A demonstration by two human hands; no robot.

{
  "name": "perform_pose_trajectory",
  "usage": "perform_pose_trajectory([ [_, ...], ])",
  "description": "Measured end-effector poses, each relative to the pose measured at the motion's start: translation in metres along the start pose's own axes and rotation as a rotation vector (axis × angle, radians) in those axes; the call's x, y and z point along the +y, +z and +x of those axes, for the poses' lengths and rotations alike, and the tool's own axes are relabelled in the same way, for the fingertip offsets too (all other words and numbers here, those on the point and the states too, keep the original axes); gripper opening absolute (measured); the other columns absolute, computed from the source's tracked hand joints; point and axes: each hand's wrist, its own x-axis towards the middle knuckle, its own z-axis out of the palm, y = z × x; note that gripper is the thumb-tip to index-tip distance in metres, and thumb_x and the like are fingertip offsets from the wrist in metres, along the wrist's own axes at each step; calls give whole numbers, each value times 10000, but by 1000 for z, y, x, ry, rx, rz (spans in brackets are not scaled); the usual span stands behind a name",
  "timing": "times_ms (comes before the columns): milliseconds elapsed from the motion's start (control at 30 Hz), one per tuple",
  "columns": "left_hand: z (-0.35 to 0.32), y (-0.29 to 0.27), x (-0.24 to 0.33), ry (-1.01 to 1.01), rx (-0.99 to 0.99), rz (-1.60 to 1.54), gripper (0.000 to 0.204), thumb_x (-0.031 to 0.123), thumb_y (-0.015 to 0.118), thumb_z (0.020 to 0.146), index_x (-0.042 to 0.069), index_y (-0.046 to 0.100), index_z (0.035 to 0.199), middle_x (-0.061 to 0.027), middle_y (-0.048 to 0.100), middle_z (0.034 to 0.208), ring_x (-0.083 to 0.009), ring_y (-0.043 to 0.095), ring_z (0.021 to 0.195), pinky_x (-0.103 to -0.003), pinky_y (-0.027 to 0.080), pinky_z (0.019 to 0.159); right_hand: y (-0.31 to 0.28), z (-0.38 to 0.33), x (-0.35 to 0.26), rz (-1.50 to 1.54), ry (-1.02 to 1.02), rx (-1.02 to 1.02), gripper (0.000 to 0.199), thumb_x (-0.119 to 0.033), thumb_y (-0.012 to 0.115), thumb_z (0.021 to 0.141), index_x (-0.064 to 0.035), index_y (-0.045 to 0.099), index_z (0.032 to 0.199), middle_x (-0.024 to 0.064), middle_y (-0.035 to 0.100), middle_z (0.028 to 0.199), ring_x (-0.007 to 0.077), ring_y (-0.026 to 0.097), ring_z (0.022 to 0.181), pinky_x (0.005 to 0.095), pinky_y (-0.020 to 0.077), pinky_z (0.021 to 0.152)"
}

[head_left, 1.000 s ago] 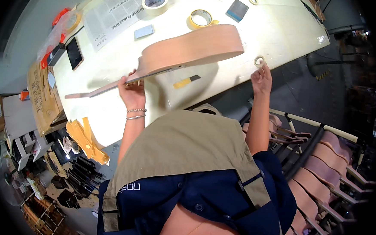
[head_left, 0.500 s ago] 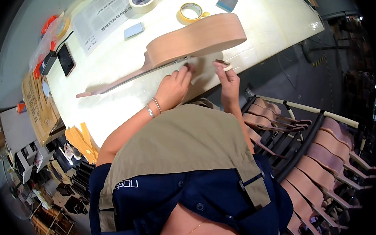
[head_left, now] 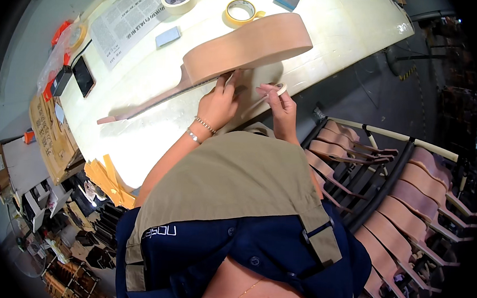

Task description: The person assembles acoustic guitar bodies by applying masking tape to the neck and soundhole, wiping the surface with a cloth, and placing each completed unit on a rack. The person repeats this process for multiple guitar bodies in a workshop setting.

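Pinching small tape roll (head_left: 282, 90): right hand (head_left: 285, 105), over worktop (head_left: 354, 36) edge. Left hand (head_left: 219, 103) half-curled at guitar (head_left: 250, 47); grip unclear.

Print marks the newspaper (head_left: 123, 26), white tape roll (head_left: 187, 5), cardboard (head_left: 49, 140) and shirt (head_left: 203, 242) (white letters).

Khaki apron (head_left: 231, 176), buckled straps (head_left: 328, 246), navy buttoned shirt (head_left: 202, 250), two silvery bracelets (head_left: 194, 136)
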Motion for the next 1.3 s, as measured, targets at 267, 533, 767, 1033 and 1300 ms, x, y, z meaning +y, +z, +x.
perform_pose_trajectory([
  [267,-42,-34,-17,-143,95,-434,179,145,637,846,59,638,1003,-57,620,906,-134,587,619,-240,460,525,38,0,-35,148,-48,-68,483,8,594,864,25,379,1296,105,456,1251,276,593,1078,326,483,878],
  [533,-42,-56,3,-360,94,-960,130,144,611,887,34,651,945,-23,635,841,-69,559,628,-205,443,523,73,-2,-56,196,-132,3,601,171,651,722,-9,398,1237,79,423,1195,182,573,933,336,557,819],
  [767,-47,-64,15,-294,281,-1300,145,122,683,839,22,635,932,-18,510,960,-50,511,676,-179,451,561,92,-8,-63,102,-271,5,592,170,639,738,-28,360,1221,54,379,1142,129,517,914,240,559,711],
  [1033,-47,-63,15,-366,357,-1235,128,77,742,777,42,660,869,-13,447,996,-33,465,729,-175,430,585,96,-8,-49,25,-332,-28,592,180,628,739,-22,357,1226,61,339,1204,126,522,950,233,565,695],
  [1300,-114,-83,-90,-510,433,-992,44,4,624,838,46,626,850,-23,484,994,-111,484,906,-235,432,761,25,12,-61,-148,-571,141,624,12,561,858,15,282,1416,210,323,1425,283,399,1282,372,332,1054],
])
